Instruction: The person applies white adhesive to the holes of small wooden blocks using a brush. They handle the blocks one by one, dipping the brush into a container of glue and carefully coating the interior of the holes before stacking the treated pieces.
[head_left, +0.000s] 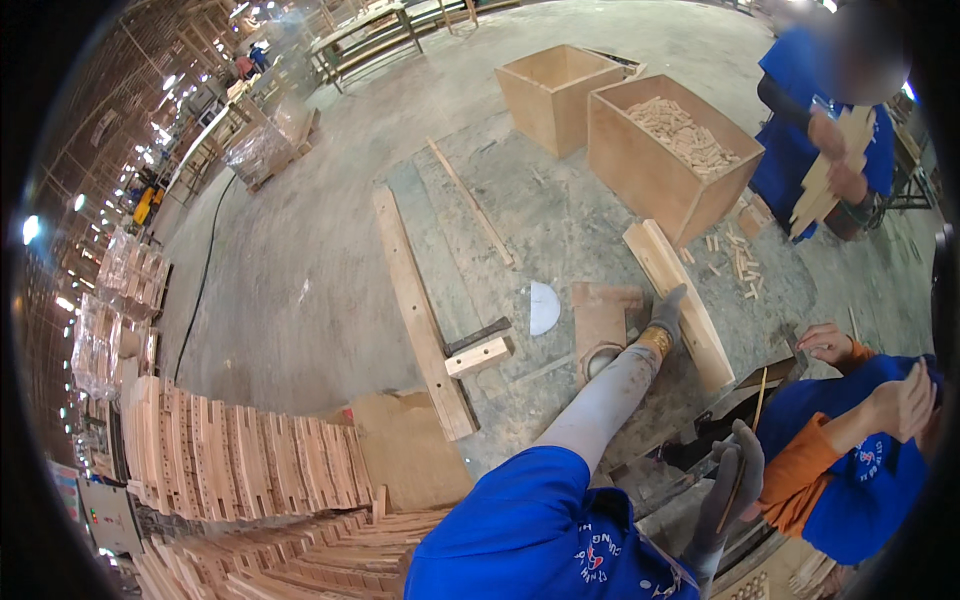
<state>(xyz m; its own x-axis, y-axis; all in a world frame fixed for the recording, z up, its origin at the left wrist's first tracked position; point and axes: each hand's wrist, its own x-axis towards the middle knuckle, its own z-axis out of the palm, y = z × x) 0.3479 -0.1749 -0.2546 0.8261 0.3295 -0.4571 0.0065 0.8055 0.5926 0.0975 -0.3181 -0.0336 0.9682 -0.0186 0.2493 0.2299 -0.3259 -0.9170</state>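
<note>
My left hand point(666, 318), in a grey glove, reaches forward and grips the near side of a pale grooved wooden board point(688, 315). Its fingertips lie along the board's left edge. My right hand point(738, 475), also gloved, is raised at lower right with its fingers curled around a thin brown stick point(733, 500). Under my left forearm shows part of a round bowl point(603, 358), beside a brown T-shaped piece point(605, 297). A white half-disc point(544, 307) lies left of that. Farther left, a dark metal tool point(478, 337) rests by a short wooden block point(480, 357).
A long drilled beam point(425, 310) and a thin strip point(470, 202) lie on the floor. Two wooden bins point(670, 190) stand ahead, one with small dowels. Stacked wooden parts point(240, 450) fill the lower left. Co-workers in blue point(850, 470) sit close at right and stand point(790, 90) at upper right.
</note>
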